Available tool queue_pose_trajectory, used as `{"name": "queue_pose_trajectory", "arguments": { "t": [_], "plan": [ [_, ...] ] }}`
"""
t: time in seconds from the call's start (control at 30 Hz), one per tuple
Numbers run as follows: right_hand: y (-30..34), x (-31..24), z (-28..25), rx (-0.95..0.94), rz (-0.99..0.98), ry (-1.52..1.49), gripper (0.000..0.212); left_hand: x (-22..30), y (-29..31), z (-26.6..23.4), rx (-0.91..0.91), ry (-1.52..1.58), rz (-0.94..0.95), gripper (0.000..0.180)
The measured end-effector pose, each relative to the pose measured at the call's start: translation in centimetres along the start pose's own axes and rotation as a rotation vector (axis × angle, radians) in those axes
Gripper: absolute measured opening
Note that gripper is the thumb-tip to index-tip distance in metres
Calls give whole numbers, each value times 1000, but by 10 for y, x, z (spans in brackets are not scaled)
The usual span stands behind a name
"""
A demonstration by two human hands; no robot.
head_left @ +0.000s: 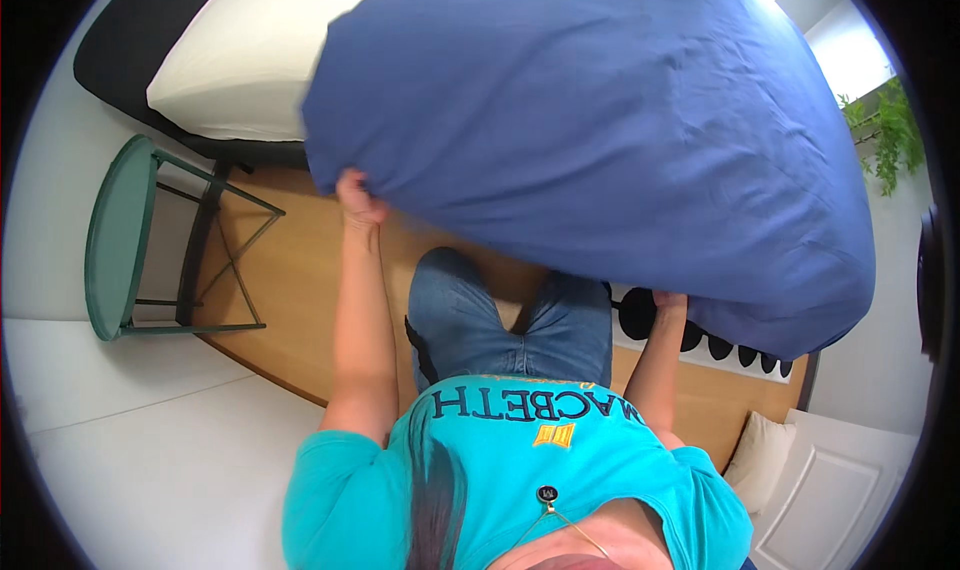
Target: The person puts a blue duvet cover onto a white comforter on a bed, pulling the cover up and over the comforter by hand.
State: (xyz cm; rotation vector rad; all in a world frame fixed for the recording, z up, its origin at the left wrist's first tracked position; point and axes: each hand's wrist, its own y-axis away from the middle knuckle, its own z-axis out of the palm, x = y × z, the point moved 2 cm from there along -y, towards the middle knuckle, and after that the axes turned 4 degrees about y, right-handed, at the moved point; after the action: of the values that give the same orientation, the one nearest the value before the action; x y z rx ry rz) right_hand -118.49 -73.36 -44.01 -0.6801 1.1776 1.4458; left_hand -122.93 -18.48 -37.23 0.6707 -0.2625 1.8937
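A large blue duvet [580, 120] spreads across the upper middle and right, raised in front of me and covering much of the bed. My left hand [360, 200] grips its near left corner, fingers closed on the cloth. Further right, my right hand [670, 298] is closed on the near edge, its fingers partly hidden by the fabric. Between the two hands the edge sags slightly above my knees. Beyond the left corner, part of a mattress in a white sheet [240, 60] shows on a dark bed frame [115, 60].
A round green tray table [122, 238] with thin crossed legs stands at the left by the wall. Below the duvet on the right lies a white rug with black spots [640, 315] on the wooden floor [300, 280]. A beige pillow [762, 455], white door [835, 500] and hanging plant [890, 135] are on the right.
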Motion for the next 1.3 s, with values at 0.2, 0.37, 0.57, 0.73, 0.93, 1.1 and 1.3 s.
{"name": "queue_pose_trajectory", "arguments": {
  "t": [0.2, 0.37, 0.57, 0.73, 0.93, 1.1, 1.3],
  "plan": [
    [35, 39, 19, 184, 147, -25, 61, -42, 39, -60, 24, -356, -334, 65],
    [38, 40, 24, 248, 143, -342, 50, 6, 35, 2, 19, -425, 286, 81],
    [64, -5, 69, 232, 25, -631, 55, -14, 42, 37, -63, -549, -106, 77],
    [60, -28, 18, -102, -142, -763, 59, -10, 20, 26, -563, 345, -282, 56],
    [3, -21, -49, 218, -68, -123, 43, 12, -28, 24, -193, -787, -166, 63],
    [22, 45, 3, 446, 441, 91, 39, 26, 9, 9, 25, -940, 26, 74],
    [35, 4, 30, 175, 190, -498, 52, -10, 58, 24, 109, -565, -307, 68]
  ]
}}
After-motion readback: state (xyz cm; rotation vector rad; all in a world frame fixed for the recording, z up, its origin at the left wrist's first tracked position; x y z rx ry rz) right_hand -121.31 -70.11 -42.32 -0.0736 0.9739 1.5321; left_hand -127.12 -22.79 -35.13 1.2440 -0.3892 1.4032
